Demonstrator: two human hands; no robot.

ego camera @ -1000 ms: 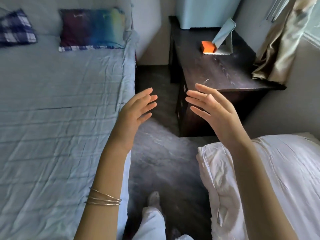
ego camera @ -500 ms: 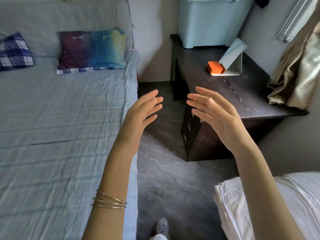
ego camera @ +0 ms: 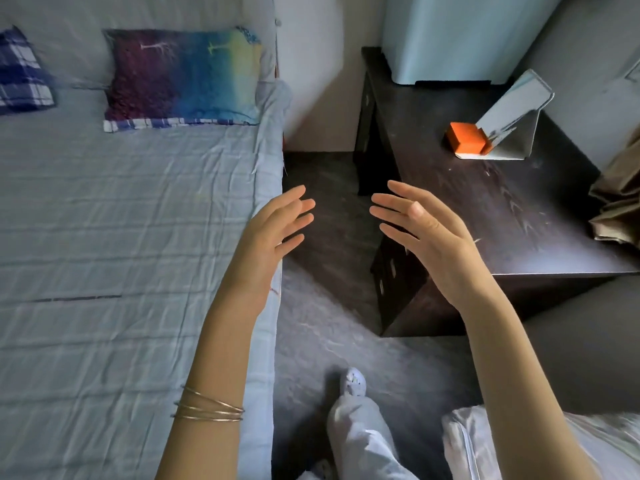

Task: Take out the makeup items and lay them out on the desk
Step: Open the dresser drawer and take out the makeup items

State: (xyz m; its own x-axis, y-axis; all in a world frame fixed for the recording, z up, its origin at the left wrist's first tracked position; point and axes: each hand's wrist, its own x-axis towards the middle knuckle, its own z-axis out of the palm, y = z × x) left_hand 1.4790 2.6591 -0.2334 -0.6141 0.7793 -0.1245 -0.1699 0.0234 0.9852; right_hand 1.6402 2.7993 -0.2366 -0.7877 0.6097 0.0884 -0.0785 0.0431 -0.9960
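My left hand (ego camera: 273, 233) and my right hand (ego camera: 426, 233) hang in the air in front of me, palms turned toward each other, fingers straight and spread. Neither holds anything. Behind my right hand stands a dark wooden desk (ego camera: 485, 209) with drawers down its left side. On its far part sit a small orange box (ego camera: 465, 138) and a propped folding mirror (ego camera: 512, 123). No makeup bag or makeup items show in view.
A bed with a pale blue sheet (ego camera: 121, 254) fills the left, with a colourful pillow (ego camera: 183, 77) and a plaid one (ego camera: 20, 74). A light blue bin (ego camera: 460, 36) stands on the desk's back. A tan curtain (ego camera: 620, 199) drapes at the right. White bedding (ego camera: 554, 448) lies bottom right.
The view has shifted forward toward the desk, and my foot has stepped onto the grey floor. Both hands stay raised and empty in the same pose.
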